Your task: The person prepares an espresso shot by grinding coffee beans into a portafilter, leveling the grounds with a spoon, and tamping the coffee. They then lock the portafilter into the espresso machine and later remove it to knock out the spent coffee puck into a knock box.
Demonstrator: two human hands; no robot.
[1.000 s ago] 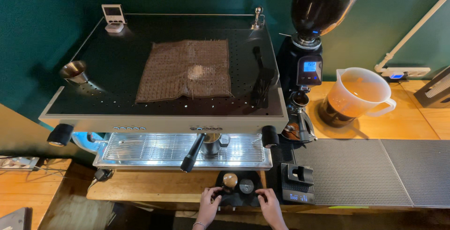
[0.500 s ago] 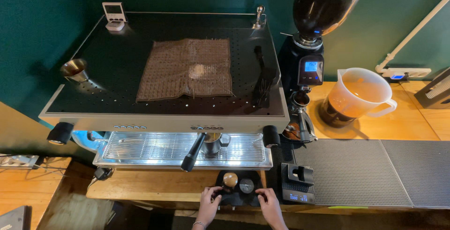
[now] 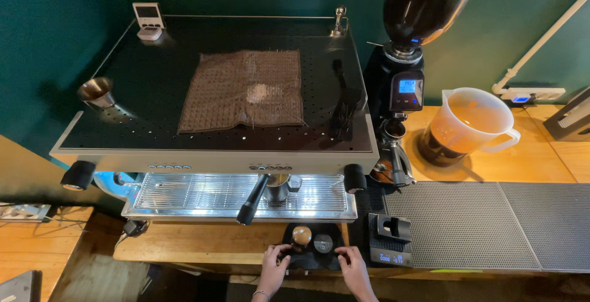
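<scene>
An espresso machine [image 3: 215,93] fills the upper left, a brown cloth [image 3: 246,90] on its top. At its 3 o'clock stands a grinder [image 3: 409,50], with a plastic jug [image 3: 473,123] further right on the desk [image 3: 196,243]. At the machine's 6 o'clock lies a black tamping mat [image 3: 310,250] carrying a wooden-topped tamper [image 3: 301,235]. The left hand [image 3: 273,262] grips the mat's 9 o'clock edge, fingers curled; the right hand [image 3: 353,264] grips its 3 o'clock edge likewise
</scene>
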